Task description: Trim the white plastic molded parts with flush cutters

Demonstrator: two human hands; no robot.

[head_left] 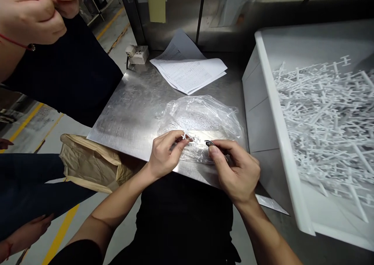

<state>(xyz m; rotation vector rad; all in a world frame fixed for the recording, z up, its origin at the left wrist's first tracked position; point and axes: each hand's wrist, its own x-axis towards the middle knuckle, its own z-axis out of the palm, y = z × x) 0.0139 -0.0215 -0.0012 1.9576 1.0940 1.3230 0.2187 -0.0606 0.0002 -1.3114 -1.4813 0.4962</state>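
Note:
Between thumb and fingers, my left hand (167,152) pinches a small white plastic sprue (191,137) with short cross branches. To its right, my right hand (237,167) is closed around a small metal cutting tool (209,143), its dark tip pointing at the sprue with a small gap between them. Most of the tool is hidden in my palm, so its exact kind is unclear. Under both hands a clear plastic bag (201,105) lies spread on the metal table (117,113), with many tiny dark bits in or on it.
At right stands a large white bin (280,113) heaped with white sprues (324,121). Printed papers (189,68) and a power socket (138,54) lie at the back. A brown paper bag (90,167) is off the table's left edge. Other people's hands (35,11) show at left.

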